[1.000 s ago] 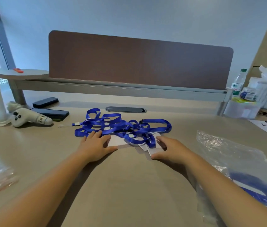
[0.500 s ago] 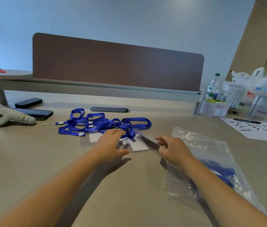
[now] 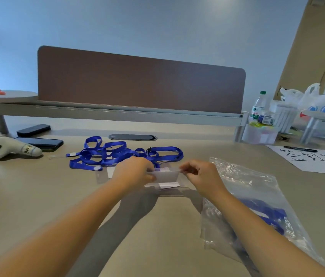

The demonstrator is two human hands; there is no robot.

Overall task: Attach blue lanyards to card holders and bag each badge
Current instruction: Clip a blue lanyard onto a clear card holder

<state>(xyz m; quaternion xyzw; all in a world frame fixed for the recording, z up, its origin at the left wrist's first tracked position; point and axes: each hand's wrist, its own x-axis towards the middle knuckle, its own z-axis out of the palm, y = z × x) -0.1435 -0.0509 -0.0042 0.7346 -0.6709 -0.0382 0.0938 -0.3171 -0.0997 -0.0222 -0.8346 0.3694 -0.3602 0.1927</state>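
Nearest, on the right of the surface (image 3: 157, 246), a clear plastic bag (image 3: 257, 206) is laid flat, with blue lanyard material seen through it under the right forearm. Just beyond, a card holder (image 3: 166, 175) is held raised off the surface between both hands: its left end is pinched by the closed fingers of the left hand (image 3: 135, 172), its right end by the curled fingers of the right hand (image 3: 201, 174). More card holders (image 3: 169, 184) appear to lie beneath it, though their outlines are blurred. Behind the hands, a tangled pile of blue lanyards (image 3: 121, 154) is spread. Farther left, a plush toy (image 3: 7, 149) and two dark phones (image 3: 39, 142) are seen; far right, a sheet of paper (image 3: 313, 160) with a pen and a water bottle (image 3: 257, 106).
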